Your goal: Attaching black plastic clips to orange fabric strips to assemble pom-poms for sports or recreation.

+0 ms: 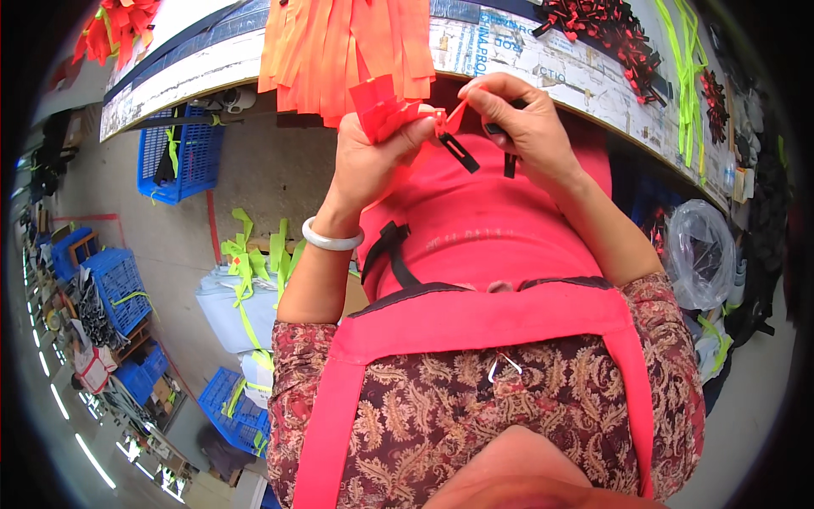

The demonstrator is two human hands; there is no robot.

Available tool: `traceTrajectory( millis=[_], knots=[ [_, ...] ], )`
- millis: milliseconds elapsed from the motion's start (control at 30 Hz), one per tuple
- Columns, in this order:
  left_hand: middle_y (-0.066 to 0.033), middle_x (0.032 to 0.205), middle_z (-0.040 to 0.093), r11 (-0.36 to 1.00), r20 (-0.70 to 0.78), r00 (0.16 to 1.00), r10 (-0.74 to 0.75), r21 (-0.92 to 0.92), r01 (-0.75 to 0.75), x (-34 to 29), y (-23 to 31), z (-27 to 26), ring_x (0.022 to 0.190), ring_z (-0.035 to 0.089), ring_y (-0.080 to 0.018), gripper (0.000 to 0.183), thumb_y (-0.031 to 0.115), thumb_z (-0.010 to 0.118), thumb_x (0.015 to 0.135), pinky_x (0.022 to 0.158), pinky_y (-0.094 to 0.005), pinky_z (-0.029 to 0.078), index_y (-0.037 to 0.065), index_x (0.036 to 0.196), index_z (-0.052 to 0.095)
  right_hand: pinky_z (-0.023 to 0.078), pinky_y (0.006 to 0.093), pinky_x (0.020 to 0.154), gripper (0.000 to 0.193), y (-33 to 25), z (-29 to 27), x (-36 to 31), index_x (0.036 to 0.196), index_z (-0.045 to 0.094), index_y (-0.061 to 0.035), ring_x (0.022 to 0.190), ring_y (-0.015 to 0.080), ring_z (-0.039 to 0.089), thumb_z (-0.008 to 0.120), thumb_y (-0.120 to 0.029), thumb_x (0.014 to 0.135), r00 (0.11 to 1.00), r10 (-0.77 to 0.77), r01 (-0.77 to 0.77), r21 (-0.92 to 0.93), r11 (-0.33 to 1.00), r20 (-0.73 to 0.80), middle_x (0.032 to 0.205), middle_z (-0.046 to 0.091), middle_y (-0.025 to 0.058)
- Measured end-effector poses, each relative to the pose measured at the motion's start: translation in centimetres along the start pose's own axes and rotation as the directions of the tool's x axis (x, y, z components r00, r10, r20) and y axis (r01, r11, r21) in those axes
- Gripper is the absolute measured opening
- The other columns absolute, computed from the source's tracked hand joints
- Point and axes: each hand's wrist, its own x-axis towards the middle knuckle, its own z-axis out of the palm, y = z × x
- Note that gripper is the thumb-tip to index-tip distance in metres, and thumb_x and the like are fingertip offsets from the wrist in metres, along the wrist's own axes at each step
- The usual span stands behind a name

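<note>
**Fine pinching work at close quarters**

At left, a blue crate point(180, 176) sits below the table point(182, 95). Next, long orange strips point(348, 51) hang over the table's edge. Just in front, the left hand point(381, 146) has its fingers closed round a red-orange strip bundle point(379, 110). From the bundle's near end a black clip point(458, 154) hangs tilted, between the hands. The right hand point(527, 127) pinches a thin red strip end point(458, 112) between thumb and forefinger; its other fingers curl around black pieces point(510, 165), perhaps more clips. Farther right, red-and-black bundles point(632, 68) and yellow-green strips point(688, 85) lie on the table.

The step looks like securing the clip to the bundle; the next move seems to call for a steady left grip and an even right-hand pull.
</note>
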Motion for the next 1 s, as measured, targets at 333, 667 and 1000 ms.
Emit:
traceTrajectory(
  millis=[333,667,1000],
  knots=[
    [-0.0025,0.077,0.065,0.952,0.067,0.973,-0.219,-0.204,0.228,0.3,0.0,-0.7,0.059,0.056,-0.0078,0.016,0.011,0.07,0.086,0.049,-0.0201,0.041,0.0,0.097,0.068,0.04,0.0167,0.053,0.014,-0.5,1.1,-1.0,0.093,0.069,-0.0025,0.065,0.0003,0.05,0.067,-0.016,0.09,0.989,-0.096,0.123,-0.253,0.96,0.116,0.074,0.061,-0.0033],
    [-0.0024,0.066,0.059,0.973,0.053,0.978,-0.203,-0.105,0.208,0.1,-0.4,-0.5,0.05,0.051,-0.0076,0.018,0.016,0.067,0.087,0.043,-0.0199,0.033,0.001,0.097,0.067,0.039,0.0165,0.049,0.017,-1.6,0.8,-1.1,0.09,0.069,-0.0026,0.057,0.0004,0.049,0.07,-0.019,0.087,0.985,0.089,-0.038,-0.313,0.949,0.151,0.07,0.06,-0.0028],
    [-0.0024,0.071,0.062,0.976,0.184,0.962,-0.202,-0.046,0.214,0.4,-0.7,-1.5,0.056,0.055,-0.0082,0.016,0.011,0.07,0.086,0.047,-0.0218,0.04,-0.001,0.096,0.067,0.04,0.0174,0.051,0.018,-2.0,-0.1,-0.4,0.087,0.069,-0.0027,0.06,0.0022,0.052,0.072,-0.021,0.085,0.942,0.228,-0.145,-0.316,0.938,0.245,0.069,0.06,-0.0018]
  ],
)
